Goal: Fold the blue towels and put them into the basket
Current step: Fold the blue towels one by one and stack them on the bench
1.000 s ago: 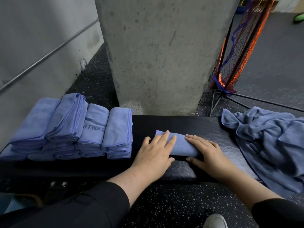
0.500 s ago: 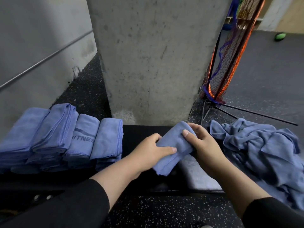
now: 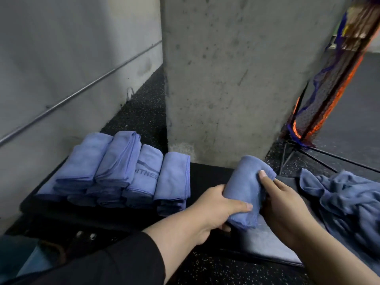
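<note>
Item: small folded blue microfibre towel (image 3: 245, 190), lower centre of frame, lifted off the black padded bench (image 3: 207, 171); long axis runs lower left to upper right. Left hand (image 3: 213, 210) grips its near end; right hand (image 3: 283, 206) pinches the far end. Row of folded blue towels (image 3: 123, 171) lies left, nearer the left hand. Basket not visible.

Folded towels (image 3: 115, 171): blue, one with darker lettering. Loose towel heap (image 3: 349, 202): duller blue. Bench (image 3: 207, 173): black. Pillar (image 3: 236, 79): grey concrete. Net (image 3: 329, 89): orange and blue. Floor (image 3: 236, 270): black, speckled.
</note>
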`<state>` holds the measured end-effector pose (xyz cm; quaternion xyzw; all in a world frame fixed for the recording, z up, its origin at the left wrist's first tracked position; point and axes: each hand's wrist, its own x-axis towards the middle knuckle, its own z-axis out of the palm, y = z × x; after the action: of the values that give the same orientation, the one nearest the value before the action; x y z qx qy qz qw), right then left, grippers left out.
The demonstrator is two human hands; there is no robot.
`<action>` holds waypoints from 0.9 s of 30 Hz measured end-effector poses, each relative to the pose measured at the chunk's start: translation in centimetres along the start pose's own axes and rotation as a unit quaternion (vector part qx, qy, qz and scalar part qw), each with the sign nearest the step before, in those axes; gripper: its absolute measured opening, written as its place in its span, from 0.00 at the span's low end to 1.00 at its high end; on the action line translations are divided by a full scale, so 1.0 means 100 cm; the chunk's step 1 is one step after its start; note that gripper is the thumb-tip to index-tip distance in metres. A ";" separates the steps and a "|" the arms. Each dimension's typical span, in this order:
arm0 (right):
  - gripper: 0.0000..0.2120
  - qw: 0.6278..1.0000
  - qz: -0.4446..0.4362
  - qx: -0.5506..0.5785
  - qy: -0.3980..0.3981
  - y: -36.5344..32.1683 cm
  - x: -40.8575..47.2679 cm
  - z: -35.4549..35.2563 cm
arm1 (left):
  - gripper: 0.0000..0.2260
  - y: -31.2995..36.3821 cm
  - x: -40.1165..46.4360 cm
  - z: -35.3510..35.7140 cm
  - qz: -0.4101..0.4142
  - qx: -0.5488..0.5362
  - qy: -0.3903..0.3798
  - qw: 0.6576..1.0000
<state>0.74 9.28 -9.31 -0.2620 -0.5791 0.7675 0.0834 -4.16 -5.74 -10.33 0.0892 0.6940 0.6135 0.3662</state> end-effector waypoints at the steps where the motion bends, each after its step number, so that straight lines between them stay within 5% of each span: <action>1: 0.15 1.000 0.009 -0.008 -0.011 -0.002 -0.003 0.006 | 0.14 0.001 0.000 -0.002 0.006 0.006 0.019 1.000; 15: 0.10 0.993 -0.008 -0.110 -0.032 -0.031 0.009 0.053 | 0.29 0.025 -0.026 -0.041 0.085 0.156 0.120 0.977; 20: 0.10 0.979 -0.051 -0.196 -0.032 -0.019 0.035 0.085 | 0.16 0.047 -0.055 -0.089 0.144 0.456 0.232 0.847; 23: 0.09 0.961 -0.086 -0.258 -0.053 -0.013 0.046 0.112 | 0.06 0.057 -0.062 -0.123 0.190 0.462 0.307 0.810; 27: 0.10 0.944 -0.132 -0.296 -0.064 -0.003 0.054 0.148 | 0.11 0.058 -0.065 -0.164 0.200 0.480 0.345 0.781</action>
<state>-11.28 -0.76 -7.85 -0.1465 -0.8137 0.5587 0.0652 -11.55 -21.02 -2.80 0.1724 0.9454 0.2498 -0.1188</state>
